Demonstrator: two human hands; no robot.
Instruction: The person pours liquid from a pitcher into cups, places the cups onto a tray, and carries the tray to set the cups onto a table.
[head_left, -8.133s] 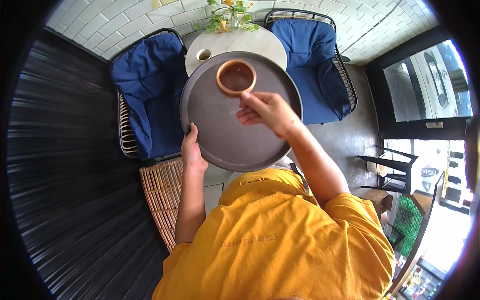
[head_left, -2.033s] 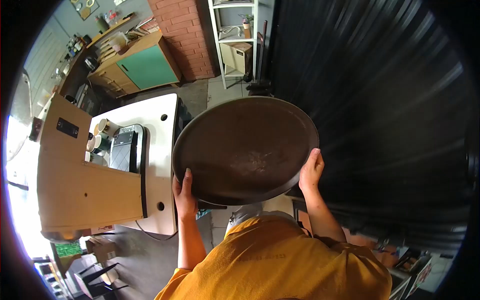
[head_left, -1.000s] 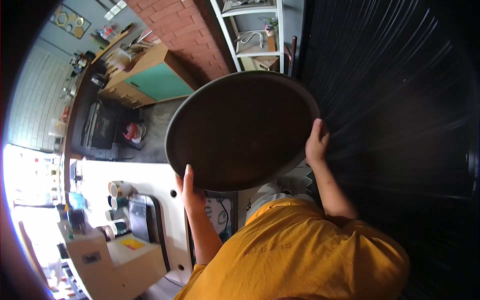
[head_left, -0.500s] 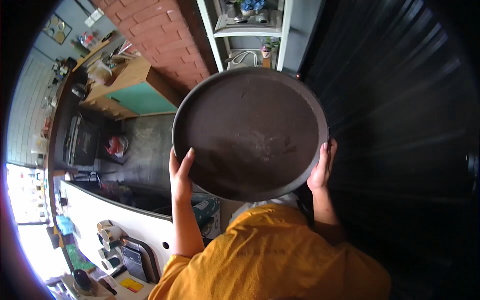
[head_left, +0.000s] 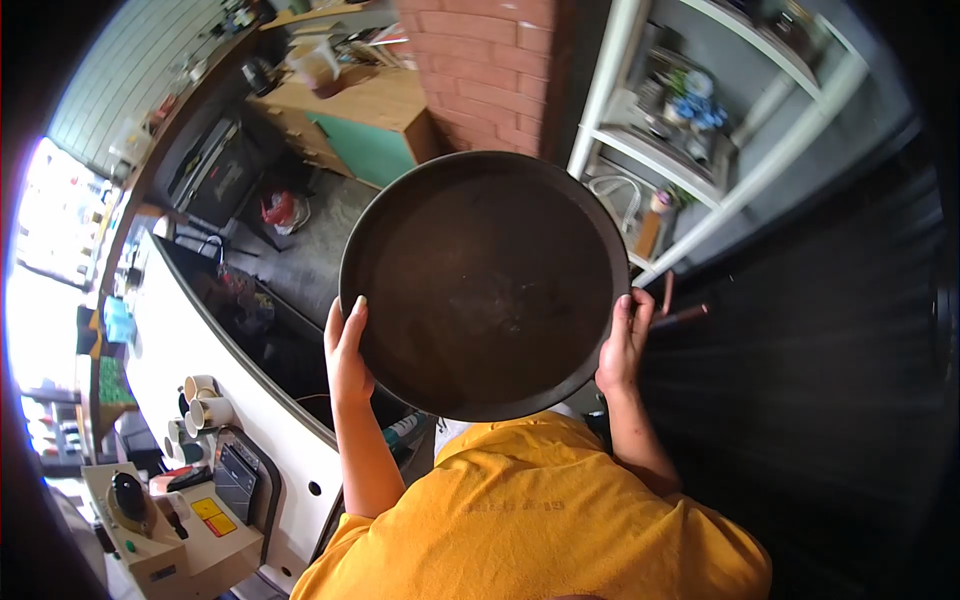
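A large round dark brown serving tray [head_left: 485, 290] is held up in front of my chest, its inner face toward me. Nothing lies on it apart from a few pale scuffs near the middle. My left hand [head_left: 348, 352] grips the left rim, thumb over the edge on the inner side. On the opposite rim, my right hand [head_left: 624, 343] holds on with its thumb at the edge and its fingers behind. Most of the fingers are hidden by the tray.
At left runs a white counter [head_left: 225, 360] with several cups [head_left: 208, 412] and a boxy machine [head_left: 160, 525]. Ahead stand a wooden cabinet [head_left: 370, 105], a brick pillar [head_left: 480, 75] and a white shelf [head_left: 655, 160]. A dark curtain-like surface [head_left: 800, 400] fills the right. A red bag [head_left: 285, 212] lies on the floor.
The view has turned, so the shelf and pillar now appear farther right and more of the counter shows. Both hands keep their hold on the tray, which sits slightly lower and left.
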